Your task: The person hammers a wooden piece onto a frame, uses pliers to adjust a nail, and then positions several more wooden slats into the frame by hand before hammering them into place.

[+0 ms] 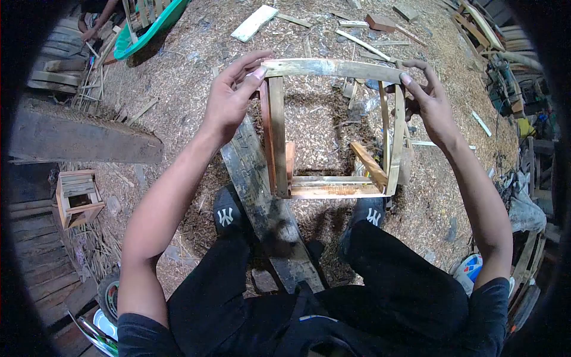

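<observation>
A small open frame (276, 137) of wooden strips is held out in front of me, over my knees and feet. A pale wooden slat (333, 68) runs across its far end and overlaps the tops of the side strips. My left hand (238, 92) is closed on the slat's left end, thumb on the near face and fingers behind. At the right end my right hand (429, 104) grips the same slat with the thumb, its other fingers curled partly out of sight. Near the frame's bottom, a short strip (370, 165) slants inside the right corner.
Under the frame lies a dark worn plank (262, 196), running toward my seat. A thick beam (86, 135) juts in from the left above a small wooden frame (78, 197). Wood offcuts (254, 22) litter the shavings-covered ground. Another person's hand (90, 34) shows beside a green basin (151, 33).
</observation>
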The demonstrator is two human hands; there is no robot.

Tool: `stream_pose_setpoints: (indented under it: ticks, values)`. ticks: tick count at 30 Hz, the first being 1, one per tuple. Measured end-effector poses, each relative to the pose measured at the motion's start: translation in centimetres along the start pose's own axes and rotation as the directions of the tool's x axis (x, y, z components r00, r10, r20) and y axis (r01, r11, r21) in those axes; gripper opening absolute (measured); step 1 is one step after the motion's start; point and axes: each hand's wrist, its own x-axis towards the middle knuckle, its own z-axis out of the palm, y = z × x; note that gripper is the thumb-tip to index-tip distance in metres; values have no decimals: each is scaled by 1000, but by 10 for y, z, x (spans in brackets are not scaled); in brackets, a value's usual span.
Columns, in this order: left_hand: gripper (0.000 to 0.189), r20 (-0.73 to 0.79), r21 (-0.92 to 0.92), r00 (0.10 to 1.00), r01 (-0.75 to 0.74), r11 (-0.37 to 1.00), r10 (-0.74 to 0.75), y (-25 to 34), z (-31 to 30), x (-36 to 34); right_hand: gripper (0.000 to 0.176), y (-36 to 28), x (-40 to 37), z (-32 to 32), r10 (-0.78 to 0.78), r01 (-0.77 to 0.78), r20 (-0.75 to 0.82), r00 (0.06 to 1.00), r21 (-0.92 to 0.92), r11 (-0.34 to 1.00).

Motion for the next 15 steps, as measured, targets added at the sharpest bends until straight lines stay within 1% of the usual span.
stream_pose_setpoints:
  ticks: [2, 4, 6, 7, 9, 11, 13, 15]
  values:
    - [31, 12, -55, 1000, 10, 998, -9, -7, -4, 2, 23, 2, 0, 0, -21, 21, -8, 1000, -13, 1000]
    - [29, 24, -38, 1000, -11, 999, 11, -8, -5, 1, 21, 6, 2, -1, -43, 43, -15, 999, -25, 999]
    - [28, 35, -22, 999, -32, 999, 32, -9, -6, 0, 18, 9, 3, -5, -45, 44, 15, 999, 23, 999]
    - [26, 38, -6, 999, -5, 1000, 6, -9, -7, 0, 18, 9, 4, -6, -44, 44, 15, 999, 23, 999]
    - [24, 39, 10, 999, 24, 1000, -24, -8, -7, -1, 18, 10, 4, -7, -43, 39, 73, 996, 57, 998]
    - [21, -1, 41, 1000, -2, 999, 2, -6, -3, -3, 18, 11, 5, -7, -38, 35, 80, 996, 36, 999]
    - [21, -19, 24, 1000, 2, 1000, -1, -6, -1, -2, 19, 9, 3, -6, -34, 32, 86, 996, 16, 999]
    - [21, -36, 7, 999, 4, 1000, -4, -5, -1, -1, 21, 6, 0, -4, -37, 31, 70, 997, 85, 996]
